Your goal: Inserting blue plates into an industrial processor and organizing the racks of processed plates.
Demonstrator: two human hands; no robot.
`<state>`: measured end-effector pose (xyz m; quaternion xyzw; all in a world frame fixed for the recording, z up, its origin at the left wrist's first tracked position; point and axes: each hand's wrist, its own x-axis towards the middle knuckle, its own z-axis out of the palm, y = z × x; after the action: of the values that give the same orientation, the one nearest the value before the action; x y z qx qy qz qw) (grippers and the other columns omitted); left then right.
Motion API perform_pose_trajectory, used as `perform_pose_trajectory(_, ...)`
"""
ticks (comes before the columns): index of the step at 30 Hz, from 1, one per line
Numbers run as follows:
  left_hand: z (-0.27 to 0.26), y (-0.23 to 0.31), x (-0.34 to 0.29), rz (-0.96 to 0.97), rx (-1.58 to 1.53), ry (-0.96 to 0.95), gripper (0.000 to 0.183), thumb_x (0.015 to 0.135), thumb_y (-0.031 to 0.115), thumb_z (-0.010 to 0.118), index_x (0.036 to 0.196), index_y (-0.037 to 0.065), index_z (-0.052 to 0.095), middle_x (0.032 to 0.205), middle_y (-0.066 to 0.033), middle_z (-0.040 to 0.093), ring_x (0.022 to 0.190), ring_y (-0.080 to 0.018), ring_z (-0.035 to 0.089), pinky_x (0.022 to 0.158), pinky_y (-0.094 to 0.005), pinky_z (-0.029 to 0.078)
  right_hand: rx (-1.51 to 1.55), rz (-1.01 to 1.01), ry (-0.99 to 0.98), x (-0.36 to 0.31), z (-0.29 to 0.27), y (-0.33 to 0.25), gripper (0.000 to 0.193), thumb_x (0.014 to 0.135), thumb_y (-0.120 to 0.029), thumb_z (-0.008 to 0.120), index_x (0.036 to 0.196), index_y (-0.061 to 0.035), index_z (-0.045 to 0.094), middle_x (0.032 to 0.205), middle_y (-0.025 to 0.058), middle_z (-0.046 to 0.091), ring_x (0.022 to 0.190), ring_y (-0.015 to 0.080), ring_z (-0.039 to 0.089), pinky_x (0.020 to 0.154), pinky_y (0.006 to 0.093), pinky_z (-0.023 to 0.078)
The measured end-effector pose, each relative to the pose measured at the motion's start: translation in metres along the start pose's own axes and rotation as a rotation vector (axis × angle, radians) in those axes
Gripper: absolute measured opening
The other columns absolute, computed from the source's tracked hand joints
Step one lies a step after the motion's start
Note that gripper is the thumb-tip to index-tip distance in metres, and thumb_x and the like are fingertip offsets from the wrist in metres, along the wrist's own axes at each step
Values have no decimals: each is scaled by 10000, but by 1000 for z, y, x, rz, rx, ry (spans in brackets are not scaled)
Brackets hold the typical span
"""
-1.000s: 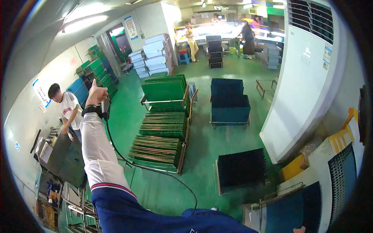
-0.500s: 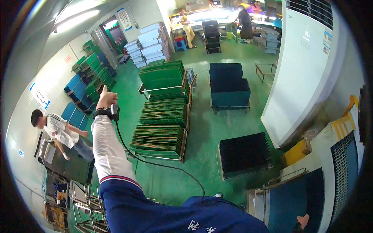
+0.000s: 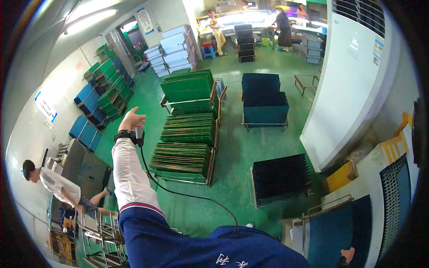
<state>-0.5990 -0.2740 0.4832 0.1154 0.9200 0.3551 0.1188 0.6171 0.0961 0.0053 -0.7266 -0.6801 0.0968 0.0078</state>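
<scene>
My left arm, in a white sleeve with a black wrist strap and cable, reaches out ahead. My left hand (image 3: 133, 119) is in the air with its fingers apart and holds nothing. Beyond it stand racks of green boards (image 3: 187, 129), apart from the hand. At the lower right my right hand (image 3: 347, 255) appears small at the picture's rim, its fingers curled against a dark blue panel (image 3: 333, 232). Whether it grips the panel's edge or only rests on it, I cannot make out.
A rack of black boards (image 3: 280, 179) and a rack of dark blue boards (image 3: 266, 109) stand on the green floor. A tall white cabinet (image 3: 344, 89) is at right. At lower left a person (image 3: 60, 185) walks by a metal trolley (image 3: 100, 239). Several people are at a lit bench beyond.
My left hand has gone from pointing with a finger to fingers spread, and has moved slightly right and nearer. The person at left has moved down the picture. My right hand has not moved.
</scene>
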Motion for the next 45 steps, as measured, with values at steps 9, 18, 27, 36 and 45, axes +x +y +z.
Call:
perform_pose_trajectory(9,93,-56,-25,74,528,-419,738,749,280,700,1365,86,343,863,-130,664,734,-183,635,592,-331,517,120,22,105,-2,0,7,520,624,-219,685,1052,1,487,963,141,554,777,265,533,682,387,451)
perform_pose_trajectory(18,282,-197,-209,377,607,-1678,921,682,364,744,1423,182,227,1177,-110,569,859,-207,595,679,-316,508,-30,23,204,-3,1,-5,630,472,-158,694,1056,-5,516,978,216,584,794,347,562,684,417,452)
perform_pose_trajectory(27,308,-202,-264,489,473,-1781,1134,539,276,845,1428,127,158,1303,-144,470,1251,-285,384,1034,-387,304,154,45,-38,-23,-28,-30,467,480,-172,734,875,-18,539,778,147,565,682,310,532,610,441,419)
perform_pose_trajectory(36,272,-185,-287,708,351,-1543,1102,584,250,809,1418,37,121,1384,-221,315,1285,-333,318,1054,-383,285,66,-113,175,-20,-19,-31,250,572,-174,664,741,-41,535,611,94,509,536,307,467,571,448,381)
perform_pose_trajectory(45,232,-99,-323,1040,411,-1266,1024,622,54,661,1441,86,47,1439,-201,206,1284,-375,304,1037,-450,289,117,77,7,-40,-50,-70,219,588,-164,663,743,-36,575,613,98,548,587,317,511,626,443,407)
